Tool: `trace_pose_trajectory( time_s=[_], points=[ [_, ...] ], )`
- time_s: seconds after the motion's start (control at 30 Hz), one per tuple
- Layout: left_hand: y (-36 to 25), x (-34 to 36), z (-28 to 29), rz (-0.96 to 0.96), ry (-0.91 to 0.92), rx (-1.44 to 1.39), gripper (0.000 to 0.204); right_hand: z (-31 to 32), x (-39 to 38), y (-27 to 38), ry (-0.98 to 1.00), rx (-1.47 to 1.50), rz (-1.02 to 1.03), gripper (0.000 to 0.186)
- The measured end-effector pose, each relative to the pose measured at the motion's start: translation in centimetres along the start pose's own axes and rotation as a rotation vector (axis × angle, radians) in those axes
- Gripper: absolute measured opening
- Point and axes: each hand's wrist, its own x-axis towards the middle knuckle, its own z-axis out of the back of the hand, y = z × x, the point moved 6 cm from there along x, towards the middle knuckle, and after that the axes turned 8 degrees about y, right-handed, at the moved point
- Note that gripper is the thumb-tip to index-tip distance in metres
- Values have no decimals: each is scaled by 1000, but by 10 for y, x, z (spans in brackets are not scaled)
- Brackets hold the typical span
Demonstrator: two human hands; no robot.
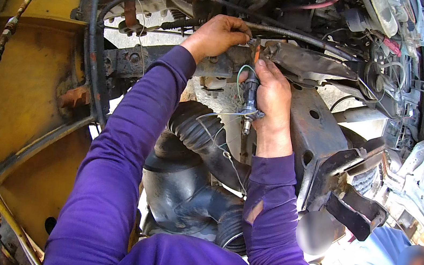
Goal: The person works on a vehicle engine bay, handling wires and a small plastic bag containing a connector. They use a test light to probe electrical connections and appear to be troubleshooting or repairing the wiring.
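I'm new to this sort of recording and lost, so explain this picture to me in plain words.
There is no robot here: a person in purple sleeves works bare-handed. The single picture comes from a wide fisheye camera on the person's head, looking down, so straight edges bend. The right hand holds a dark cylindrical tool, with thin wires beside it; an orange piece shows above it. The left hand is close to that piece; whatever it pinches is too small to tell. Instead of a tabletop, there is machinery: a black ribbed hose, a metal beam with holes and, at left, a yellow panel.
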Motion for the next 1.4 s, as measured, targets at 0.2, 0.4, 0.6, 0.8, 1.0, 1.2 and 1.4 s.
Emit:
trace_pose_trajectory(
  time_s=[0.2, 0.4, 0.6, 0.8, 1.0, 1.2, 1.4],
  points=[
    [-8, -7, -3, 0, -101, 88, 22, -1, 3, -6, -20, 39, -44, 27],
    [-6, -8, -2, -19, -133, 147, 23, -1, 5, -10, -30, 82, -16, 25],
    [-8, -12, 0, -21, -166, 172, 22, 6, 14, -25, -51, 276, -73, 23],
    [-10, -12, -2, -38, -157, 179, 19, 10, 17, -29, 20, 237, -123, 26],
    [-8, -12, -2, -86, -170, 189, 18, 10, 15, -32, 51, 260, -211, 30],
    [-12, -12, -3, -97, -168, 220, 17, 8, 14, -29, 18, 211, -210, 26],
    [-7, -10, -4, -112, -157, 179, 17, 1, 11, -24, -37, 226, -152, 23]
  ],
)
